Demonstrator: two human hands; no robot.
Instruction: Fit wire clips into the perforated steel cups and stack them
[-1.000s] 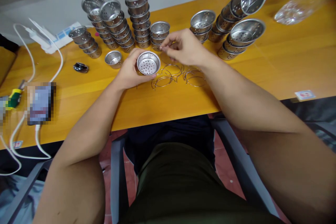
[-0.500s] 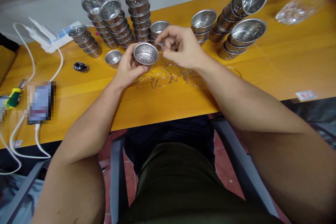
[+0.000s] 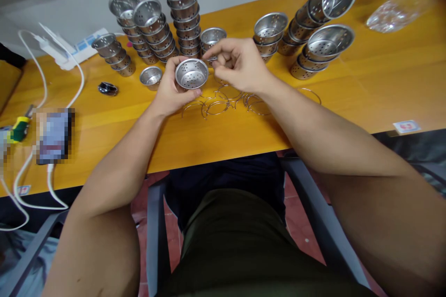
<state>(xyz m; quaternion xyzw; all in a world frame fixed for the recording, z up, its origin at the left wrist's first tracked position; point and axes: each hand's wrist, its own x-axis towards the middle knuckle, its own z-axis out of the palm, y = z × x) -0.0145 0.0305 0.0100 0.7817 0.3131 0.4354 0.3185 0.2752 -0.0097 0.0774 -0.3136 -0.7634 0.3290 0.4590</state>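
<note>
My left hand (image 3: 171, 87) is closed around a small perforated metal strainer cup (image 3: 192, 75), its round mouth tipped toward me. The thumb presses the near side of the cup, and the fingers wrap behind it. Just right of the rim, my right hand (image 3: 240, 62) is closed in a pinch. A thin wire (image 3: 198, 61) shows at its fingertips, reaching the cup's upper right rim; most of it is hidden by the fingers. Below both hands, several bent wire loops (image 3: 218, 106) lie on the orange table (image 3: 216, 139).
Stacked strainer cups stand behind my hands, with a tall stack (image 3: 183, 14) at the back and a leaning stack (image 3: 315, 7) to the right. One single cup (image 3: 151, 77) sits left. A phone (image 3: 54, 137), a cable and a black object (image 3: 108, 88) lie further left; a plastic bottle (image 3: 400, 7) lies far right.
The cup has tipped slightly more toward me and shifted a little left. My right fingertips have moved slightly left, bringing the wire to the cup's rim.
</note>
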